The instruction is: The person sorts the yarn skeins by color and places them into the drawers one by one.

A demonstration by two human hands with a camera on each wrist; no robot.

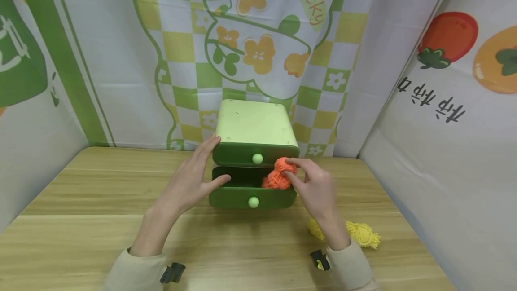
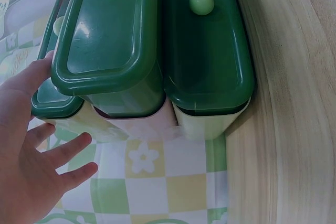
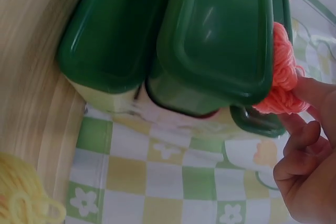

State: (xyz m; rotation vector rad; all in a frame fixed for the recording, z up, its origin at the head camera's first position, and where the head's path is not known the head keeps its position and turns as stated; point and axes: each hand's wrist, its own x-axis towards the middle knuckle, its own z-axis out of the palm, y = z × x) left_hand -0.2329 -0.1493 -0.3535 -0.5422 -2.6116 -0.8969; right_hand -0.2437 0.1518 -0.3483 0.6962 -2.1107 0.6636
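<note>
The right hand point(image 1: 318, 187) pinches orange yarn point(image 1: 279, 178) at the middle drawer point(image 1: 230, 197), the left hand point(image 1: 186, 184) spread beside it; stowing or removal seems underway, likely needing steady guiding next.

Head view faces forward and down; nearer wrist views, turned sideways, share drawers point(image 2: 118, 30).

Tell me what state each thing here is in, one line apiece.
Top drawer, shut
Middle drawer, pulled open
Bottom drawer, looks shut
Orange yarn, pinched, partly inside the middle drawer
Yellow yarn, lying on the table
Left hand, fingers spread
Right hand, pinching the orange yarn
</note>
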